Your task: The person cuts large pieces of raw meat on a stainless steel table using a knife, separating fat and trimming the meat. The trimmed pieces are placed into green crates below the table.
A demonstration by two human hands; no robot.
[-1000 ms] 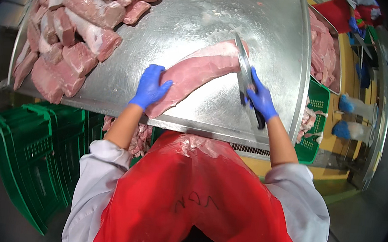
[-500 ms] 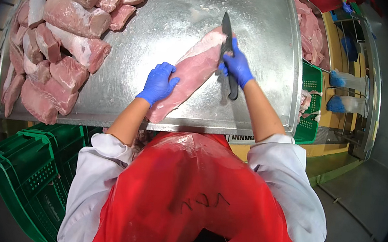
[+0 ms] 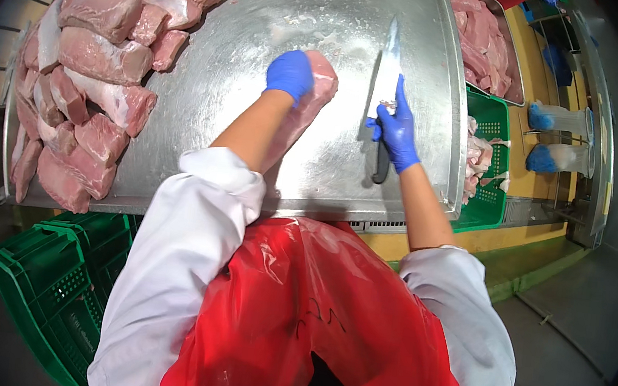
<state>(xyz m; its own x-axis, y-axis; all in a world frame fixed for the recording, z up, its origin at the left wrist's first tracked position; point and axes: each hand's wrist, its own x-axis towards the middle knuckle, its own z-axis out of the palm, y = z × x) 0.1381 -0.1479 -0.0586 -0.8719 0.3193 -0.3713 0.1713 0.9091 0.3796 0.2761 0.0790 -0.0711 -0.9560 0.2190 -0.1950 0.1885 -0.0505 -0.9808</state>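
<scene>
A long pink piece of boneless meat (image 3: pixel 320 80) lies slantwise on the steel table, its near part hidden behind my left forearm. My left hand (image 3: pixel 289 76), in a blue glove, is closed on the left side of its far end; the fingertips are hidden and slightly blurred. To the right of the meat, my right hand (image 3: pixel 400 131), also gloved in blue, grips a knife (image 3: pixel 387 72). The bright blade points away from me, clear of the meat, and the black handle end shows below the hand.
A heap of meat pieces (image 3: pixel 103 55) covers the left of the steel table (image 3: pixel 347 190). Beyond the right edge stand a metal tray of meat (image 3: pixel 482 41) and a green crate (image 3: pixel 486 213) with trimmings. More green crates (image 3: pixel 33 268) stand below on the left.
My left hand has moved from the meat's middle to its far end, which now looks narrower and turned. My right hand has drawn the knife rightward off the meat, its blade turned.
</scene>
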